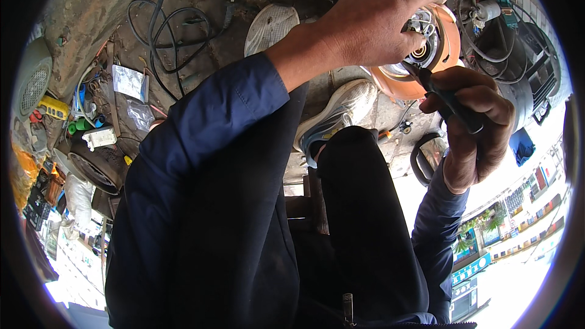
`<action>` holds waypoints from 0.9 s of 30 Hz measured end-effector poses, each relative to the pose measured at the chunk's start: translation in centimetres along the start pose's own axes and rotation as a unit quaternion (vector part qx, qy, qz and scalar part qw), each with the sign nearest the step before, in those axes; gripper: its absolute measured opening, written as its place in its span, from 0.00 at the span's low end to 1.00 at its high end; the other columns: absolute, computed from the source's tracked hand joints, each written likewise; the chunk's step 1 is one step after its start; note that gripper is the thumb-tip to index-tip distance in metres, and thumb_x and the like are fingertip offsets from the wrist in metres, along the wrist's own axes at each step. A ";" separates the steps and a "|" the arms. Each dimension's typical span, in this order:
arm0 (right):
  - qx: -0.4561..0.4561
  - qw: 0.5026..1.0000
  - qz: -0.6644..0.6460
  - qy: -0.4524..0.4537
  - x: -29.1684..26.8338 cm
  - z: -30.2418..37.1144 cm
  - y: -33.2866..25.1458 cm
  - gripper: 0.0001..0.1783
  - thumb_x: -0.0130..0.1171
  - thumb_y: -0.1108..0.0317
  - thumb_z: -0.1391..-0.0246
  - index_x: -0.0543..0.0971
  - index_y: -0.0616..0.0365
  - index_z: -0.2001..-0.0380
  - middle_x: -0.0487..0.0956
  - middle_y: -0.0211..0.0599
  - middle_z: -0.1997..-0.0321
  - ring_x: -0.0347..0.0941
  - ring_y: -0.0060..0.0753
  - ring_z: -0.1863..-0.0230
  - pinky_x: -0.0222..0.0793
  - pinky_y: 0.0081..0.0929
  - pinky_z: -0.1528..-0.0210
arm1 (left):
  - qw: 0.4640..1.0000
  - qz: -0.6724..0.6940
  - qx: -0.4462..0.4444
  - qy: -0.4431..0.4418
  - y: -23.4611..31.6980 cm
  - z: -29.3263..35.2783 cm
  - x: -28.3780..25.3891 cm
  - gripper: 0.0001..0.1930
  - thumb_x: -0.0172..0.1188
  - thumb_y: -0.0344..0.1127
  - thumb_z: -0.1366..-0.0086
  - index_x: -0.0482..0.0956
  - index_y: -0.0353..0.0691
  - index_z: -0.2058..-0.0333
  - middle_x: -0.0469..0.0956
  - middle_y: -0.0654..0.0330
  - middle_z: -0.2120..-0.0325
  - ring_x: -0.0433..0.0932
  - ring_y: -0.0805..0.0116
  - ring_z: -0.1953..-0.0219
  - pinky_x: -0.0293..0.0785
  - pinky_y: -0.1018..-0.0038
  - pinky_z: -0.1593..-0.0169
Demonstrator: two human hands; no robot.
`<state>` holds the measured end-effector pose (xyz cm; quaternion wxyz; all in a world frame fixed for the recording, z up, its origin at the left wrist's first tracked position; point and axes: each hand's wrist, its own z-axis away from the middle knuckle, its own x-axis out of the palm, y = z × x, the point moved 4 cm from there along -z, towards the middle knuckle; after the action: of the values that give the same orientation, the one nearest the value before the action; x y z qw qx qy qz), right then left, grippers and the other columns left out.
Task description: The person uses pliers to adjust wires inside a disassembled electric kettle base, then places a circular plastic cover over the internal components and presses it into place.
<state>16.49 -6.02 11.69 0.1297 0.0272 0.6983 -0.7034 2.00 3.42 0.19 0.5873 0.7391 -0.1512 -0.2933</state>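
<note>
A rounded orange housing [451,33], open at the top, stands on the ground beyond my right knee. Inside it are wires, a metal ring and a round coil-like part. My left hand [375,21] reaches over the housing from the left, its thumb and fingers bent around the wires and inner parts, partly hiding them. My right hand [484,116] is closed around black-handled pliers [454,106]. Their dark jaws point at the near edge of the metal ring, close to my left thumb; whether they bite on anything I cannot tell.
My shoe [341,111] stands just left of the housing. An orange-handled screwdriver [386,134] lies below it. Black cable [155,36] coils over the ground at upper left. Grey hoses and a dark machine [536,55] stand at right; plastic packets [130,82] and mixed parts clutter the left.
</note>
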 end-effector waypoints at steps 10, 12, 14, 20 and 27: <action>-0.020 0.980 -0.021 0.195 0.0 1.0 1.4 0.17 0.48 0.78 0.41 0.73 0.67 0.48 0.83 0.65 0.51 0.77 0.33 0.73 0.76 0.25 0.72 | 1.000 -0.013 0.003 0.008 -0.1 0.1 0.1 0.35 0.65 0.27 0.38 0.70 0.29 0.31 0.72 0.35 0.35 0.71 0.36 0.31 0.66 0.51 0.27; -0.018 0.960 -0.037 0.276 0.5 1.9 1.8 0.20 0.46 0.78 0.45 0.72 0.69 0.48 0.83 0.68 0.51 0.77 0.36 0.75 0.76 0.25 0.72 | 1.000 -0.004 0.014 0.015 0.1 0.2 -0.1 0.34 0.65 0.26 0.38 0.71 0.29 0.31 0.72 0.36 0.36 0.71 0.37 0.31 0.66 0.52 0.27; -0.020 0.941 -0.027 0.338 1.0 2.6 2.2 0.22 0.46 0.79 0.47 0.73 0.71 0.48 0.84 0.69 0.53 0.77 0.37 0.77 0.76 0.24 0.72 | 1.000 -0.006 0.012 0.019 0.2 0.2 -0.1 0.34 0.66 0.26 0.38 0.71 0.30 0.32 0.73 0.36 0.36 0.72 0.37 0.32 0.67 0.52 0.28; 0.030 0.872 -0.014 0.489 1.0 4.0 2.2 0.20 0.48 0.78 0.42 0.75 0.71 0.46 0.86 0.67 0.54 0.78 0.33 0.77 0.78 0.26 0.67 | 1.000 -0.019 0.003 0.024 -0.3 0.2 0.5 0.33 0.67 0.30 0.38 0.74 0.34 0.33 0.75 0.41 0.36 0.74 0.41 0.32 0.68 0.50 0.28; 0.014 0.957 -0.016 0.288 -0.2 3.0 1.3 0.24 0.52 0.71 0.32 0.70 0.70 0.36 0.82 0.75 0.45 0.86 0.48 0.69 0.84 0.41 0.51 | 0.989 -0.095 0.011 0.108 -0.9 0.7 1.6 0.29 0.70 0.36 0.39 0.81 0.43 0.37 0.82 0.51 0.39 0.81 0.50 0.36 0.73 0.46 0.32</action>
<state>17.40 -8.94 10.51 -0.0888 0.2196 0.6966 -0.6773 2.70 2.17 -1.21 0.5613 0.7840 -0.0188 -0.2642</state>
